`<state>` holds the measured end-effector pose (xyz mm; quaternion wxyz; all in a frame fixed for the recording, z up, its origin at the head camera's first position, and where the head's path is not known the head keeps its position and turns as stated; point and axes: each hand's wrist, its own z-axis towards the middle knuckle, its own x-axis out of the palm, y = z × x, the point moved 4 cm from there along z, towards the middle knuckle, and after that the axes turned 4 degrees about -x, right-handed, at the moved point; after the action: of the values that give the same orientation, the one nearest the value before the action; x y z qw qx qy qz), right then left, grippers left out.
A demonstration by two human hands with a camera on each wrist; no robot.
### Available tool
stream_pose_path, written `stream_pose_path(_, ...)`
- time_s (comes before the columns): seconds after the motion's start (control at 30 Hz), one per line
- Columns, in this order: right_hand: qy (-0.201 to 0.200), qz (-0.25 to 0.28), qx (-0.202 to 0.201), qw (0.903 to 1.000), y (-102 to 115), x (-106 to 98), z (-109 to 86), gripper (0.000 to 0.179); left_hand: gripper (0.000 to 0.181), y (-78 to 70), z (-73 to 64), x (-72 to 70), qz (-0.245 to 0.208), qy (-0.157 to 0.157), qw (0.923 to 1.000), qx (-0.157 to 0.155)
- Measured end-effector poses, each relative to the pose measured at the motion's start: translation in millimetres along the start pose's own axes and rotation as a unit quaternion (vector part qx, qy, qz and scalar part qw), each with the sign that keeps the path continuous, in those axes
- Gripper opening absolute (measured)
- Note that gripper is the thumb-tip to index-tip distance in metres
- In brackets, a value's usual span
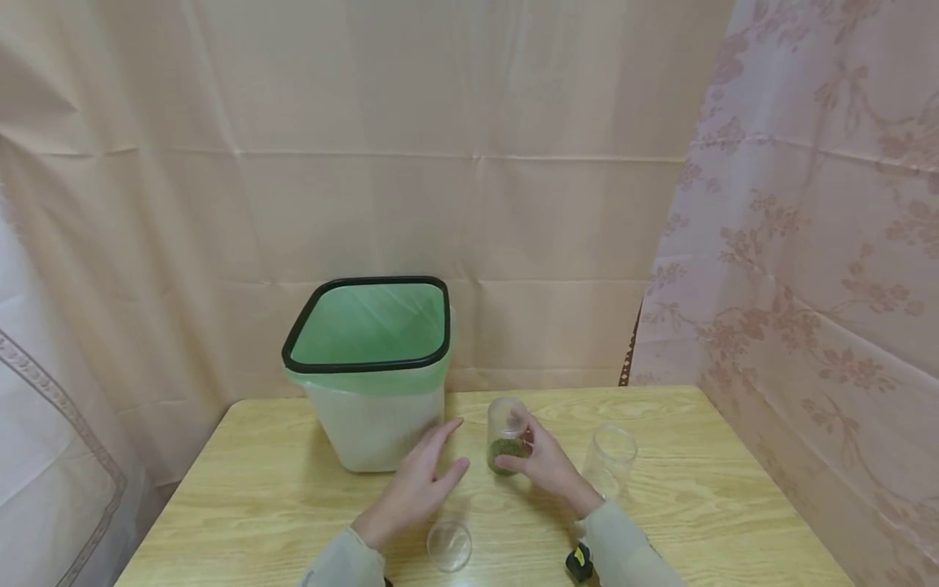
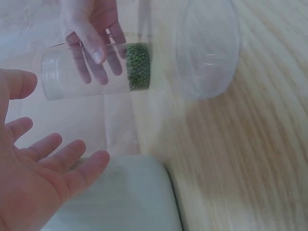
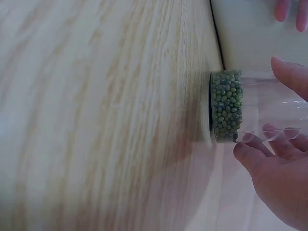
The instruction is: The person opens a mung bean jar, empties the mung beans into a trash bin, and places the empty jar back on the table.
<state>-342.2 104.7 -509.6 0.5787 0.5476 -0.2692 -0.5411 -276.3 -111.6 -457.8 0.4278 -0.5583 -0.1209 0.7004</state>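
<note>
Your right hand [image 1: 546,465] is curved round the jar [image 1: 504,420], which stands upright on the table [image 1: 704,522], just right of the bin [image 1: 374,432]. Its thumb lies along the near left side and its fingers wrap the right side, showing through the clear wall in the left wrist view; you cannot tell from these views how firmly they press. A layer of green beans [image 3: 227,107] covers the jar's bottom.

Your left hand [image 1: 414,485] hovers to the left of the jar, apart from it and in front of the bin's right side. Its palm faces the jar, with the thumb well away from the fingers and the fingers spread and slightly bent.

Nearer you, between your forearms, the clear lid [image 1: 449,546] lies on the table. A second clear jar [image 1: 611,455] stands to the right, beyond your right wrist. The bin has a green liner [image 1: 367,326] under a black rim [image 1: 367,366]. A beige curtain [image 1: 440,204] hangs at the far side, and a floral one [image 1: 829,285] at the right.
</note>
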Motion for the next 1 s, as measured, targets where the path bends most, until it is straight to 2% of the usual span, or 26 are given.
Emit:
stream_pose_path(0.3,0.003,-0.023,-0.025,0.9994,10,2,0.7,0.089,0.062,-4.0,5.0,-8.7,-0.017,-0.012,0.9998,0.002)
stream_pose_path(0.5,0.018,-0.048,-0.032,0.9982,21,3,-2.0,0.086,0.063,-8.7,9.1,-15.4,-0.015,-0.034,0.9992,0.017)
stream_pose_path(0.8,0.005,-0.078,-0.021,0.9968,39,-6,-11.9,0.085,0.063,-20.1,9.9,-12.4,-0.009,-0.024,0.9984,0.05)
stream_pose_path(1.0,0.023,-0.083,-0.047,0.9952,42,-11,-17.7,0.088,0.063,-27.1,8.4,-11.7,-0.019,-0.03,0.9975,0.062)
